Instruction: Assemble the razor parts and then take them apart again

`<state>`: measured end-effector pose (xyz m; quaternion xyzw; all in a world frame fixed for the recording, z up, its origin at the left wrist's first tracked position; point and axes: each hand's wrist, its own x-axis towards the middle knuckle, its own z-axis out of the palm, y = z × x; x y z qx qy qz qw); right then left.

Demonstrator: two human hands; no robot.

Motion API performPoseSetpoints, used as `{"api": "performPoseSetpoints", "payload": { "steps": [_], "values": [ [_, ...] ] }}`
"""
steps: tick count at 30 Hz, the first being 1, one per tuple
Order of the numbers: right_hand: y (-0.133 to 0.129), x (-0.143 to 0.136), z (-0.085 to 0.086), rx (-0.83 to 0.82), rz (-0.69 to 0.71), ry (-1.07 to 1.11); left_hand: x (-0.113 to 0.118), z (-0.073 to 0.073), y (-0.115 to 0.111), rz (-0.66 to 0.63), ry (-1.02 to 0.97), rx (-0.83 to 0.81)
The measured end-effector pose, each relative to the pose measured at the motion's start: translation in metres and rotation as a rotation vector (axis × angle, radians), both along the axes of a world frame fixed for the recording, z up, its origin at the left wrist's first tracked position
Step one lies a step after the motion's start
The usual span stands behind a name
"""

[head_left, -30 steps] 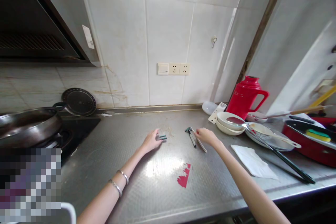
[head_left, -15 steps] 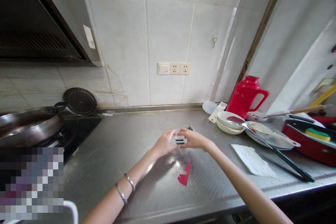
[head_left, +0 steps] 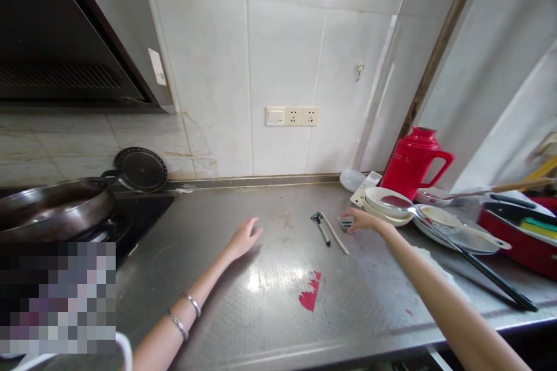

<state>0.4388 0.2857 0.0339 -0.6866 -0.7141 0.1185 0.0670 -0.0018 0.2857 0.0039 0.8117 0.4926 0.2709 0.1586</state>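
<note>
My left hand is over the steel countertop, its thumb and fingers apart and nothing in it. Farther right, my right hand has its fingers round a small clear plastic case with dark stripes, low over the counter beside the bowls. Part of the case is hidden by the fingers. Between my hands lies a black and grey razor, its head pointing toward the wall. A thin, pale, slightly curved strip lies along the razor's right side.
A red torn patch is on the counter toward the front. At right are stacked white bowls, a long-handled ladle, a red thermos and a red pan. A steel pan stands on the stove at left.
My hands have moved apart. The left went left and emptied; the right carried the clear case to the right, near the bowls. The razor and pale strip now show fully.
</note>
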Motion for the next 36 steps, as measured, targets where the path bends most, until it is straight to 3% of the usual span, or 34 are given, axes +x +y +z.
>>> {"api": "performPoseSetpoints", "payload": {
  "steps": [9, 20, 27, 32, 36],
  "values": [
    [0.017, 0.000, -0.007, -0.154, 0.099, -0.039, -0.006, -0.016, 0.006, 0.023, -0.034, 0.020],
    [0.015, -0.011, -0.008, -0.158, 0.125, 0.009, -0.008, -0.027, 0.011, 0.000, -0.059, 0.081],
    [0.002, -0.021, 0.001, -0.100, -0.028, 0.067, -0.006, -0.028, 0.007, 0.014, -0.015, 0.123],
    [-0.018, -0.046, 0.001, -0.072, -0.186, 0.162, -0.005, -0.029, 0.005, 0.011, 0.016, 0.147],
    [-0.036, -0.070, -0.009, 0.015, -0.239, -0.017, -0.004, -0.028, 0.003, 0.010, 0.049, 0.166]
  ]
}}
